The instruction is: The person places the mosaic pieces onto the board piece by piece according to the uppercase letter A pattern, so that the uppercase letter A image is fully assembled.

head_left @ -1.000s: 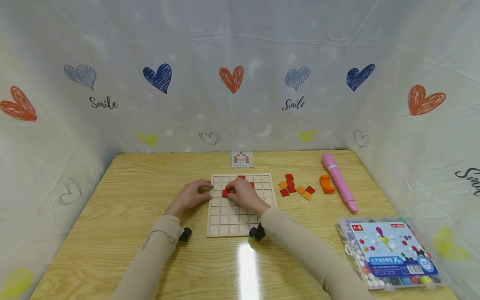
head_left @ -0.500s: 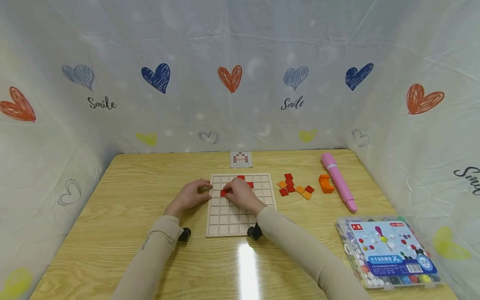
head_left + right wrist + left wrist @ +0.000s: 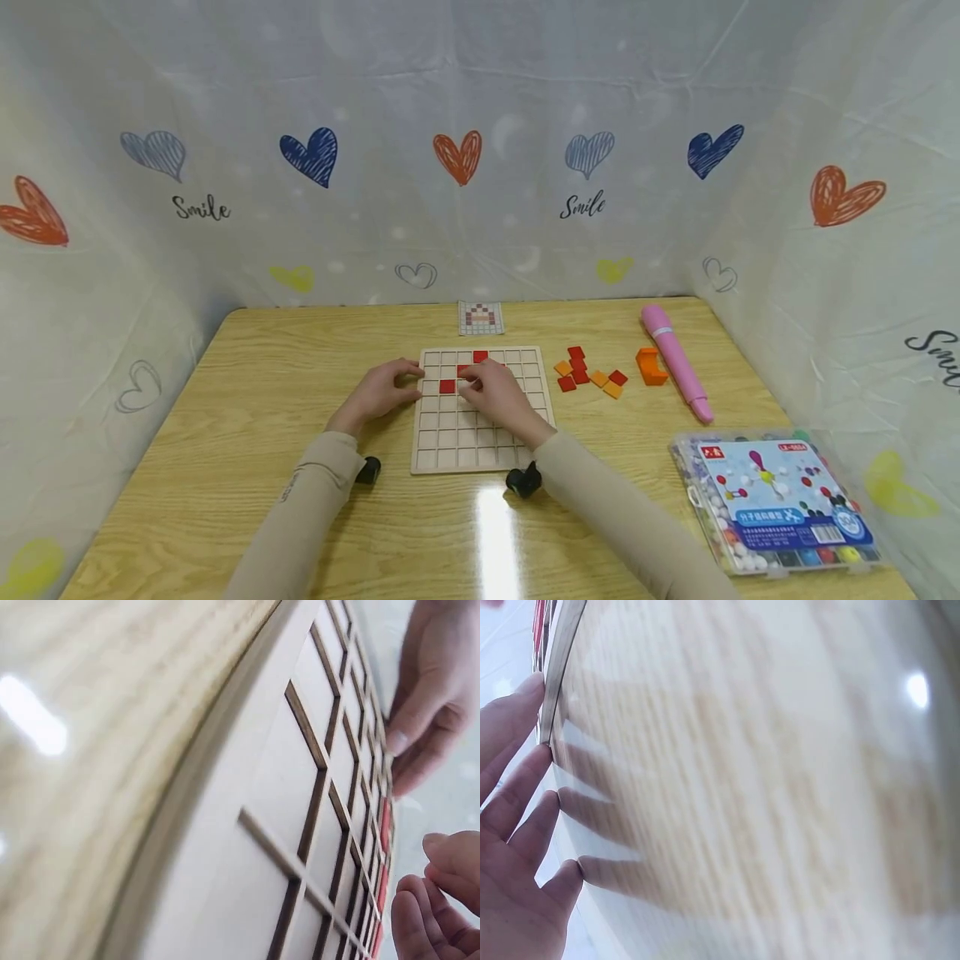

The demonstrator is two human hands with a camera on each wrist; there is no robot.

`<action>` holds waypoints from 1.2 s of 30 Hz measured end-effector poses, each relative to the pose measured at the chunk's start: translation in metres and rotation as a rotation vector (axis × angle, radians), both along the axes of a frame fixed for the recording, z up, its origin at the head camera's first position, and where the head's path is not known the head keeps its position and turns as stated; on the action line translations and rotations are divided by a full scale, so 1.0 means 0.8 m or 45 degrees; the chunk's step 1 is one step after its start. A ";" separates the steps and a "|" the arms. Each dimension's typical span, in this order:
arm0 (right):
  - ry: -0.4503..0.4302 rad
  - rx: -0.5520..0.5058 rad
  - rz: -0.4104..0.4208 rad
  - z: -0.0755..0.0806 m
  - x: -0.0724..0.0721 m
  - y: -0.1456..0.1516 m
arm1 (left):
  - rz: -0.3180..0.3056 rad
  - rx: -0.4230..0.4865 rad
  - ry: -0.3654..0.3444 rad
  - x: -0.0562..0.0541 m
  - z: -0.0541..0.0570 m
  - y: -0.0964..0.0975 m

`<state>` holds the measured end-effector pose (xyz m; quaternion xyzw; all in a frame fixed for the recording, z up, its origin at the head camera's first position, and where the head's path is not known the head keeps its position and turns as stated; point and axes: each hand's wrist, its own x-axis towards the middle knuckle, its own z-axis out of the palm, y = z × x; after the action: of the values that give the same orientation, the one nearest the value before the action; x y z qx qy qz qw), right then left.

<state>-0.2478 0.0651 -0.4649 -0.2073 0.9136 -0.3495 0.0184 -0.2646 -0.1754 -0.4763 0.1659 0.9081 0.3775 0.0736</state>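
A wooden board (image 3: 438, 438) with a grid of square recesses lies on the table. Near its far side sit red square tiles, one at the top (image 3: 481, 357) and one lower left (image 3: 447, 387), with others partly hidden by my right hand. My left hand (image 3: 381, 390) rests at the board's left edge, its fingertips and thumb touching the rim (image 3: 556, 682). Over the upper middle of the grid hovers my right hand (image 3: 501, 393), fingers loosely bent. In the right wrist view its thumb (image 3: 456, 855) lies close to the fingers and nothing shows between them.
Loose red tiles (image 3: 580, 376) and orange tiles (image 3: 612, 389) lie right of the board. Beyond are an orange U-shaped piece (image 3: 651, 367) and a long pink stick-like object (image 3: 678, 362). A clear case of coloured balls (image 3: 780, 500) stands front right. A pattern card (image 3: 481, 318) lies behind the board.
My right hand has drawn back slightly to the right, uncovering the lower-left red tile and part of another above it. The left hand stays at the board's edge.
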 end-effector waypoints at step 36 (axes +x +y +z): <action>-0.096 -0.031 -0.552 -0.014 0.039 0.184 | 0.001 0.019 -0.048 0.000 -0.001 -0.001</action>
<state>-0.2166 0.2125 -0.4765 0.0071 0.9312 -0.3636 -0.0254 -0.2650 -0.1762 -0.4772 0.1588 0.9038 0.3873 0.0891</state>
